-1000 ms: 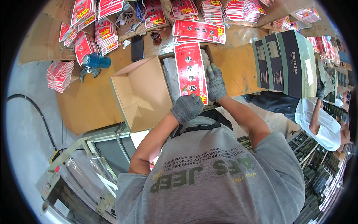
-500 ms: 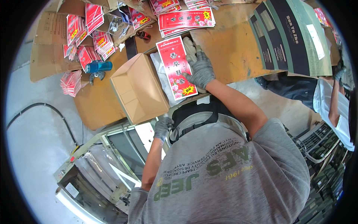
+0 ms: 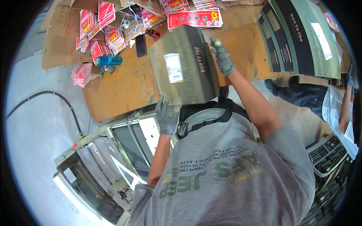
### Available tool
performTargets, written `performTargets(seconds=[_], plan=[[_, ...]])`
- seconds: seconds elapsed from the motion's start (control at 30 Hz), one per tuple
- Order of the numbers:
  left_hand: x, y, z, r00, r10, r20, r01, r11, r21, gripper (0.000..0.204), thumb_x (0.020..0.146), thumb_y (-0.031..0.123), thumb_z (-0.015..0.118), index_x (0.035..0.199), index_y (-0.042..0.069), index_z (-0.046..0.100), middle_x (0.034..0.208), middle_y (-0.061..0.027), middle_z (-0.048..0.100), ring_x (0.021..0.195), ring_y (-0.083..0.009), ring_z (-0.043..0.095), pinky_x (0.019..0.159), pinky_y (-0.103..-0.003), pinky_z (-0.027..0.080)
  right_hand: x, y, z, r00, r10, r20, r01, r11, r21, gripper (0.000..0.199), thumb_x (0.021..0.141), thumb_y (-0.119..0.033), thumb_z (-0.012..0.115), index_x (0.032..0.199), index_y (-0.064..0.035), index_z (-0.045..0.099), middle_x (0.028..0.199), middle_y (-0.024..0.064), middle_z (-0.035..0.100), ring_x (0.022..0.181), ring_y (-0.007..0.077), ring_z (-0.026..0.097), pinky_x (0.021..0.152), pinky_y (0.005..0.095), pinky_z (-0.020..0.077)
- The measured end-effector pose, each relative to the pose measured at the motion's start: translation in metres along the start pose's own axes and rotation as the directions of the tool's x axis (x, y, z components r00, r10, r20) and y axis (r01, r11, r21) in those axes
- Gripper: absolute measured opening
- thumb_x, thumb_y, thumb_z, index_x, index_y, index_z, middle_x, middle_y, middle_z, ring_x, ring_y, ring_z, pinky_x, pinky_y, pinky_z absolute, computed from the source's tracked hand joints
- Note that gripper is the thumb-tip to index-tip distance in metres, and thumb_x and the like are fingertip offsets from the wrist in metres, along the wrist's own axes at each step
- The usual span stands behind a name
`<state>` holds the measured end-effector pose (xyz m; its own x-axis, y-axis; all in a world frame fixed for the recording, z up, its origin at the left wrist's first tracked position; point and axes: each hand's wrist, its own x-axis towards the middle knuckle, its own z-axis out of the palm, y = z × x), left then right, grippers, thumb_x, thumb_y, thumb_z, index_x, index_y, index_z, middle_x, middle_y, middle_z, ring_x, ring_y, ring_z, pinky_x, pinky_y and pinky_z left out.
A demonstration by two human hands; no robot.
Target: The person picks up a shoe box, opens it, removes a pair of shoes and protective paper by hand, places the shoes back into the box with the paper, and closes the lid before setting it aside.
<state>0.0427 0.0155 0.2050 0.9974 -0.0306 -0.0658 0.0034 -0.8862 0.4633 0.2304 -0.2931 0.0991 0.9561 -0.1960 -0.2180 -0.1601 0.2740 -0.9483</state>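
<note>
A shoebox (image 3: 181, 67), olive green with a dark side and a white label, is at the table's near edge, its lid over the top. My left hand (image 3: 167, 117), in a grey glove, is by the box's near left corner with its fingers stretched up; whether they touch it I cannot tell. Beside the box's right side is my gloved right hand (image 3: 224, 61), fingers extended and holding nothing I can see. What lies inside the box is hidden.
Red printed packets (image 3: 194, 19) lie in stacks at the back, more in an opened carton (image 3: 60, 41) at left. A blue bottle (image 3: 108, 60), a phone (image 3: 141, 46) and a small dark bottle (image 3: 152, 32) are on the table (image 3: 117, 90). More shoeboxes (image 3: 298, 37) stand at right; another person (image 3: 332, 101) is beyond.
The open lid has swung over onto the shoebox, covering the red packet and the shoes. My right hand has left the packet for the box's right side; my left hand has risen slightly.
</note>
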Motion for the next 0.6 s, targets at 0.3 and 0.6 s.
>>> performTargets(seconds=[0.3,0.6], plan=[[0.054,-0.031,0.056,0.858,-0.513,-0.039,0.496,0.846,-0.196,0.076,0.081,0.038,0.082,0.140,0.000,0.052,0.125,-0.0203,0.067,0.116,-0.0312,0.064,0.100,-0.039,0.048,-0.060,0.009,0.024,0.966,0.149,0.210,0.050,0.690,-0.722,0.071,0.093,-0.023,0.059,0.157,-0.0074,0.031,0.140,0.0286,0.054,0.128,0.0397,0.055,0.108,0.0398,0.0428],[0.073,0.032,0.026,0.847,-0.002,0.531,0.263,0.870,-0.416,0.037,0.093,0.030,0.070,0.117,0.001,0.070,0.104,-0.0166,0.075,0.098,-0.0264,0.071,0.090,-0.035,0.053,0.050,-0.047,0.067,0.894,-0.009,0.448,0.392,0.498,-0.773,0.043,0.092,-0.027,0.057,0.128,-0.0061,0.065,0.121,0.0220,0.067,0.112,0.0379,0.064,0.100,0.0427,0.0491]])
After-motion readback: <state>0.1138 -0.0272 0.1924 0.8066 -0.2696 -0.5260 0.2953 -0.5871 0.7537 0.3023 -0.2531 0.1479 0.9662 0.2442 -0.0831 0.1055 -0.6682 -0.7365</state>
